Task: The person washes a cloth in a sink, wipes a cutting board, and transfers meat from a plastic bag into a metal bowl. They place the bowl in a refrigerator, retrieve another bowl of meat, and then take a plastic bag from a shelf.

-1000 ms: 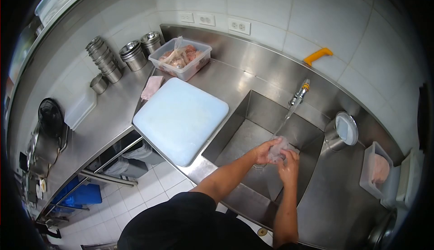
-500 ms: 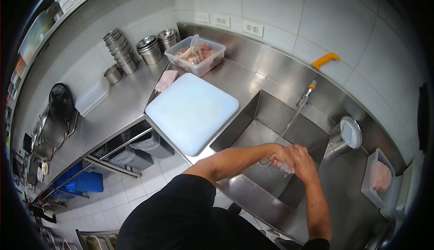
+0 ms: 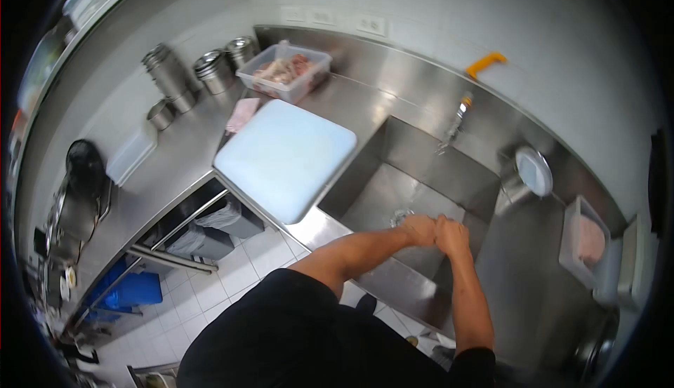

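My left hand (image 3: pixel 420 231) and my right hand (image 3: pixel 451 236) are closed, knuckles together, over the steel sink (image 3: pixel 375 190). Half a second ago a wet, pale pink cloth showed between them; now their fingers hide it almost wholly. The hands look clenched as if twisting it. Beyond them, the tap (image 3: pixel 460 111) points down into the sink, blurred. Glittering water lies by the drain (image 3: pixel 401 217), left of my hands.
Left of the sink lies a white cutting board (image 3: pixel 284 160), with a folded pink cloth (image 3: pixel 243 114) behind it. A clear tub (image 3: pixel 284 88) holds raw meat. Steel containers (image 3: pixel 172 79) stand at the back left. A lidded steel pot (image 3: pixel 523 174) and plastic tub (image 3: pixel 570 251) are at right.
The view has shifted. My hands have closed tighter together, and the cloth that hung below them is now hidden. The long water stream from the tap to my hands no longer shows.
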### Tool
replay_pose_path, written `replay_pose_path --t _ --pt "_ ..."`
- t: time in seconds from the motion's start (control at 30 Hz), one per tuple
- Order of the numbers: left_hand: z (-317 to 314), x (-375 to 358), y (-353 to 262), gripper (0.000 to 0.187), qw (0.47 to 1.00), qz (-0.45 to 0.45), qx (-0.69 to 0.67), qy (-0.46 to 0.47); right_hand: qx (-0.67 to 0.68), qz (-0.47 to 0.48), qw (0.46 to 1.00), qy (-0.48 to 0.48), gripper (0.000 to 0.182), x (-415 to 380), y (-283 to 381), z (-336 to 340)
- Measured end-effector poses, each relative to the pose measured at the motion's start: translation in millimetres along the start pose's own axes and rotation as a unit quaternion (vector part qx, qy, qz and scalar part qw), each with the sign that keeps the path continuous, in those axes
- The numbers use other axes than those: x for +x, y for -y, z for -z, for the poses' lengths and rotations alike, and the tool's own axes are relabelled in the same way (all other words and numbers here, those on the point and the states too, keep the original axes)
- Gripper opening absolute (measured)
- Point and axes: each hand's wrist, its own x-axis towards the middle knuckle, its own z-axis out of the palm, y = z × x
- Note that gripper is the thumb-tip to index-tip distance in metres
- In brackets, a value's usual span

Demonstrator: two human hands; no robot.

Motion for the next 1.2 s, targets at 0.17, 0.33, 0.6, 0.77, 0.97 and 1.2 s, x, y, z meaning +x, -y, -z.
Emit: replay_pose_path --t 0.17,0.33,0.6,0.77,0.97,1.2 --pt "-0.3 9.3 18.2 0.056 0.943 -0.063 -0.328 -0.014 0.245 -0.03 0.942 -0.228 0.049 -11.1 -46.7 -38.0" --pt "25.5 -13.6 13.9 0.048 0.711 0.042 -0.693 0.11 0.522 -0.017 0.837 -0.161 0.05 -33.7 -22.6 -35.1" --pt "42.8 -24.5 22.6 0.05 0.731 0.041 -0.678 -0.058 0.442 -0.05 0.847 -0.29 0.022 -40.4 -40.9 24.2" --pt "66.0 -25.4 29.7 0.063 0.892 0.017 -0.451 0.018 0.371 0.008 0.876 -0.309 0.022 -40.5 -15.0 98.4" --pt "52.8 -14.9 -5.0 0.062 0.894 -0.189 -0.38 -0.147 0.319 0.05 0.891 -0.318 0.025 -23.5 5.7 152.8" --pt "26.7 0.8 -28.4 0.035 0.874 -0.153 -0.411 -0.211 0.235 0.076 0.911 -0.331 0.024 -42.5 7.1 221.8"
